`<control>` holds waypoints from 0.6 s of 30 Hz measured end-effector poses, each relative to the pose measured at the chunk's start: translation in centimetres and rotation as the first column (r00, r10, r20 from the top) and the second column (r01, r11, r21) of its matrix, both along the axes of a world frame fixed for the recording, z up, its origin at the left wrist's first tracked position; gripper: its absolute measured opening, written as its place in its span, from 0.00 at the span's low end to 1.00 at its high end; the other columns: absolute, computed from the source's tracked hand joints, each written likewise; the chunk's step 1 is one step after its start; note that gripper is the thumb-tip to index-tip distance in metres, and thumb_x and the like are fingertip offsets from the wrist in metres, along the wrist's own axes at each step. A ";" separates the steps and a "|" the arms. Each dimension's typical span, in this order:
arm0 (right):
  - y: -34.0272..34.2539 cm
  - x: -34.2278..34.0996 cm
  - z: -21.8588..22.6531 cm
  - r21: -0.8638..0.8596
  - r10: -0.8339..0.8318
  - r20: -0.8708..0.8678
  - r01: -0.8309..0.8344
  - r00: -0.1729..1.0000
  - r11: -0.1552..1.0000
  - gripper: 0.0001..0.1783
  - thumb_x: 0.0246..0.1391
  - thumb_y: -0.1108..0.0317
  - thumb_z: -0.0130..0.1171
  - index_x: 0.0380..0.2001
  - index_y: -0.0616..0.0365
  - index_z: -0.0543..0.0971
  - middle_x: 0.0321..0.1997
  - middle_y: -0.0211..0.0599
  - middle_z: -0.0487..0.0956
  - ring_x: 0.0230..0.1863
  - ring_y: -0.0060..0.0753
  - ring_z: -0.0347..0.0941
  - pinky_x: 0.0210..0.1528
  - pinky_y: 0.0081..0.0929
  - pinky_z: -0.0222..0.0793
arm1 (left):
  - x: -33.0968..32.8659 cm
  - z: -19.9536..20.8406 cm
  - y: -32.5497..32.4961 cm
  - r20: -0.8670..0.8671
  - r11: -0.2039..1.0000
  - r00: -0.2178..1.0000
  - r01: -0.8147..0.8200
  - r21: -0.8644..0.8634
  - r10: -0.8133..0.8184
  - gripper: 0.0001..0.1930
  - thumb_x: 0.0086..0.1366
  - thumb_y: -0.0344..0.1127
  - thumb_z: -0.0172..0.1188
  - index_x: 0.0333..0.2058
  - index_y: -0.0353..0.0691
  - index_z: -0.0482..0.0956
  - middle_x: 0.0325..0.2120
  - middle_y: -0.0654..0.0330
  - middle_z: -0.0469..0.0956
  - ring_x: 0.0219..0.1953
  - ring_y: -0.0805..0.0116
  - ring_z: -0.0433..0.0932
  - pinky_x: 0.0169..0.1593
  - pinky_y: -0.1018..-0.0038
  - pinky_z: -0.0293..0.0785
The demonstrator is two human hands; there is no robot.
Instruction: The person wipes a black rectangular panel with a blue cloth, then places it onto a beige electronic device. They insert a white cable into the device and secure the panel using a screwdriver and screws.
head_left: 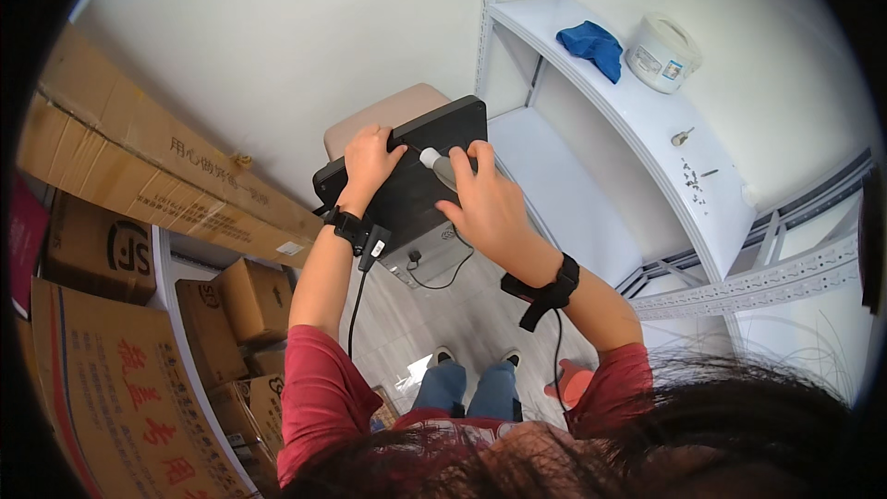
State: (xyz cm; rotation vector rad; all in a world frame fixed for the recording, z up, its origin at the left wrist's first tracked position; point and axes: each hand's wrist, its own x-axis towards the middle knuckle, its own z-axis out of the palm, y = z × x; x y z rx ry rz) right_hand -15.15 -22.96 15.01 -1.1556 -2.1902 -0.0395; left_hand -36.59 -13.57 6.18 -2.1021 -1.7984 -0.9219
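Matt black rectangular plastic panel [416, 176]; at two o'clock, soft blue crumpled cloth [592, 46] on smooth white painted metal shelf [647, 129]; rough brown cardboard boxes [139, 185] at nine o'clock.

Bright even light, sharp, fisheye-bent edges

The right hand [490, 203] covered most of the small grey object [436, 163] it gripped, so only a rounded pale end showed and its kind could not be told. The left hand [368, 162] hid the near left edge of the black panel [416, 176], and the panel in turn hid the top of the beige stool [370, 120] beneath it. The grey box [430, 254] under the panel showed only one face. The person's dark hair blocked the lower edge of the view. Cardboard boxes [102, 249] ran off the left rim. The little metal piece [682, 137] on the white shelf [647, 120] was too small to identify.
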 end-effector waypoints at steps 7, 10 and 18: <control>0.3 0.8 -1.1 0.194 0.051 0.224 -0.096 0.973 0.976 0.16 0.47 0.65 0.62 0.38 0.61 0.71 0.31 0.37 0.69 0.25 0.30 0.73 0.20 0.25 0.66 | 0.3 0.2 0.0 0.001 1.000 1.000 -0.012 -0.006 0.012 0.16 0.44 0.41 0.69 0.28 0.37 0.80 0.24 0.56 0.73 0.33 0.56 0.75 0.34 0.63 0.71; -0.1 -1.1 -0.6 0.029 -0.044 0.167 0.039 0.985 0.999 0.16 0.48 0.61 0.63 0.32 0.60 0.70 0.23 0.36 0.70 0.21 0.32 0.72 0.19 0.25 0.65 | 0.1 0.0 0.3 0.012 1.000 1.000 -0.017 -0.011 0.017 0.15 0.43 0.41 0.69 0.27 0.37 0.79 0.24 0.56 0.73 0.33 0.55 0.75 0.34 0.63 0.71; 0.6 -0.4 0.5 -0.112 0.041 0.018 -0.039 0.999 0.993 0.17 0.48 0.61 0.61 0.32 0.63 0.70 0.21 0.40 0.72 0.18 0.41 0.73 0.18 0.30 0.66 | -0.2 0.1 0.5 0.010 1.000 1.000 -0.002 -0.009 0.002 0.15 0.44 0.41 0.68 0.28 0.38 0.79 0.24 0.57 0.74 0.33 0.56 0.75 0.35 0.63 0.71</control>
